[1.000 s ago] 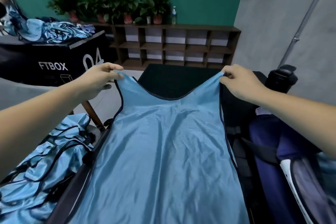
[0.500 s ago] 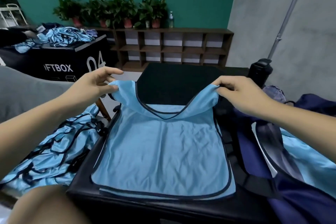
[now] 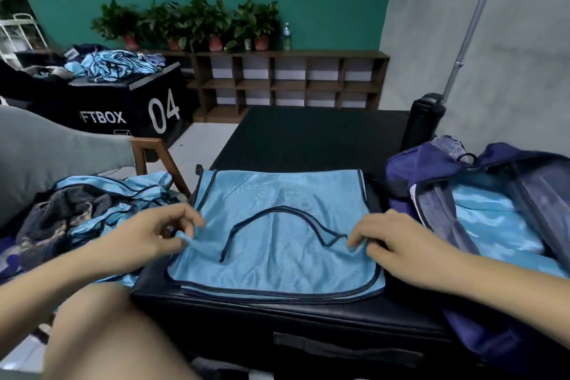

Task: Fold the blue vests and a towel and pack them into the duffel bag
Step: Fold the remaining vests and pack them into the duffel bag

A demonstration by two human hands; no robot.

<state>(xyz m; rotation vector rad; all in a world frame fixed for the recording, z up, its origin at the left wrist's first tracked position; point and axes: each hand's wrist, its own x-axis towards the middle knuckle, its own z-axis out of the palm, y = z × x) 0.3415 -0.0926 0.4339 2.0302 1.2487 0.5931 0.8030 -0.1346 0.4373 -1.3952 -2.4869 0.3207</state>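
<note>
A light blue vest (image 3: 277, 244) with dark trim lies folded in half on a black padded box (image 3: 246, 315) in front of me, its neckline facing me. My left hand (image 3: 151, 237) pinches the left shoulder strap between thumb and fingers. My right hand (image 3: 398, 244) pinches the right shoulder strap at the vest's right edge. A navy duffel bag (image 3: 438, 170) lies open on the right with blue fabric inside. A heap of unfolded blue vests (image 3: 101, 203) lies on the left.
A grey chair (image 3: 46, 151) with a wooden frame stands at the left. A black box marked 04 (image 3: 138, 108) carries more blue cloth. A wooden shelf (image 3: 287, 80) with potted plants lines the far wall. A black bottle (image 3: 422, 120) stands behind the bag.
Both hands brought the vest's shoulder straps down and towards me, folding the top half over the lower half. The vest was held stretched up in the air one second ago.
</note>
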